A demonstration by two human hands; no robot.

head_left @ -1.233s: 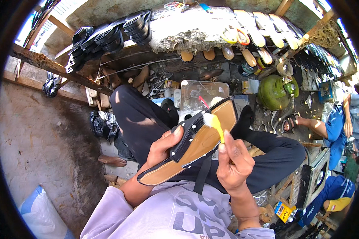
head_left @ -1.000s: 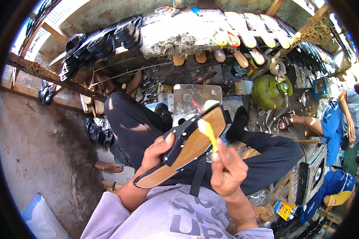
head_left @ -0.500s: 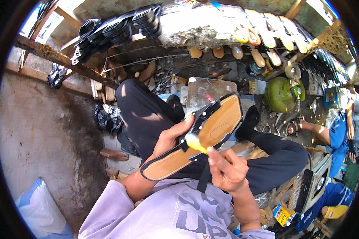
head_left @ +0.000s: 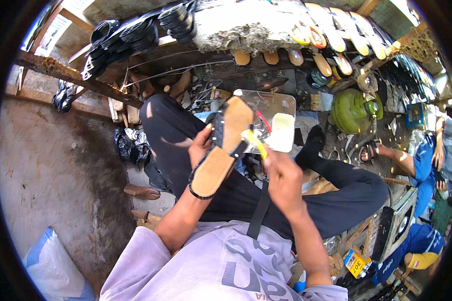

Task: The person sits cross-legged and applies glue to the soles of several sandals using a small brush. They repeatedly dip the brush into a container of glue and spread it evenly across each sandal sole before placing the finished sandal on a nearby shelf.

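A sandal [head_left: 211, 173] with a tan insole and black studded straps is raised over my lap. My left hand [head_left: 200, 146] grips it by its left side, thumb along the strap. In my right hand [head_left: 285, 183] is a small yellow brush [head_left: 260, 145] with a pale, blurred head, held close to the strap on the sandal's right side. Beyond the sandal stands a clear plastic tub [head_left: 266, 95], holding a pale rectangular container [head_left: 283, 129] and a slim red tool [head_left: 262, 120].
Beyond the tub, a bench [head_left: 241, 25] carries several tan soles [head_left: 332, 37] and stacked black footwear parts [head_left: 178, 21]. A green gas cylinder [head_left: 349, 111] stands right. A brown shoe last [head_left: 142, 191] lies left. At right, another person's sandaled foot [head_left: 370, 152] is near.
My left hand has turned the sandal more upright and moved it left. The brush has come away from its left strap to the right side. The pale container in the tub now shows.
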